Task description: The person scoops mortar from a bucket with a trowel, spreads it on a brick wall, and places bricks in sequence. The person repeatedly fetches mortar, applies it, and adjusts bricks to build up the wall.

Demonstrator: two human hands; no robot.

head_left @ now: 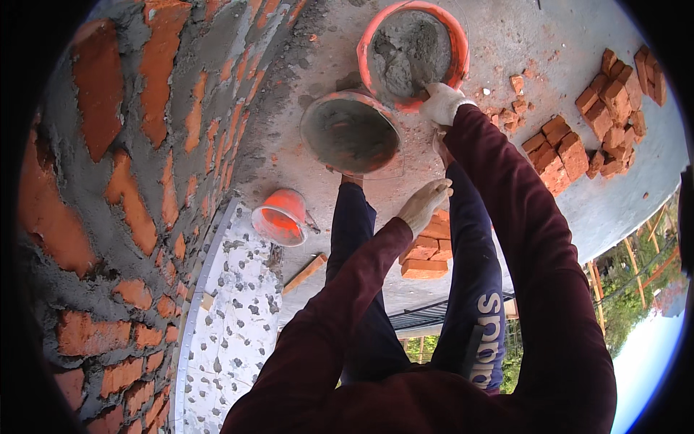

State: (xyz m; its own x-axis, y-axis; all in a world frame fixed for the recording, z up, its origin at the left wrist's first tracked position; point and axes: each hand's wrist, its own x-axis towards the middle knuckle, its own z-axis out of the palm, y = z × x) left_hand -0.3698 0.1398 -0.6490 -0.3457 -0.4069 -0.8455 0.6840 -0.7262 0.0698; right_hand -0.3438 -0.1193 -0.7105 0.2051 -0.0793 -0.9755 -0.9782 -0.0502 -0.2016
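Note:
My right hand [445, 103], in a pale glove, is closed at the lower right rim of an orange bucket [457, 50] of grey mortar; what its fingers grip is hidden. Just left of it sits a second bucket [347, 134], its inside coated in dark grey mortar, with a wire handle. My left hand [428, 202], also gloved, hangs lower, below that bucket and above a small stack of bricks [424, 269]. Its fingers are curled together; whatever they hold, if anything, I cannot make out.
A mortar-smeared brick wall [97, 94] rises on the left, beside a white board [224, 325] spotted with grey lumps. A small orange bucket [275, 217] and a wooden piece [303, 273] lie near it. Brick piles [614, 101] stand right, near the concrete floor's edge, with greenery beyond.

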